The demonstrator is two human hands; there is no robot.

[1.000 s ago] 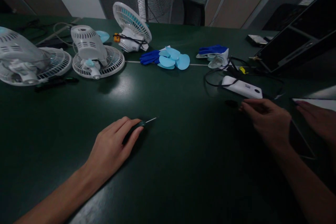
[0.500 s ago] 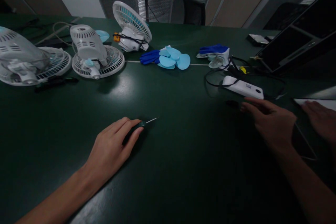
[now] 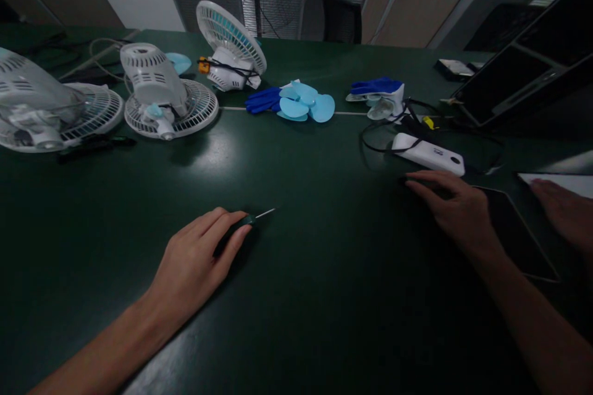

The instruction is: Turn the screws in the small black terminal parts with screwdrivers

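My left hand [image 3: 201, 259] rests on the dark green table, its fingers closed around the handle of a small screwdriver [image 3: 265, 213]. The thin metal shaft points right and away from me. On the right side, my right hand [image 3: 456, 213] has thumb and forefinger at a small dark object [image 3: 402, 181] on the table, too dark to name. Just beyond that hand lies a white oblong device [image 3: 428, 154] with a black cable. A dark flat panel with a pale edge [image 3: 516, 231] lies partly behind my right wrist.
Along the left stand white fans [image 3: 171, 108], two of them face down. A light blue fan blade [image 3: 306, 102] lies by blue gloves [image 3: 263, 100], with another pair of gloves [image 3: 382, 97] farther right. Another person's hand [image 3: 563, 210] rests on white paper [image 3: 569, 182] at the right edge.
My right hand has moved left to the small dark object, and its thumb and forefinger are now at it. My left hand stays in place with the screwdriver.
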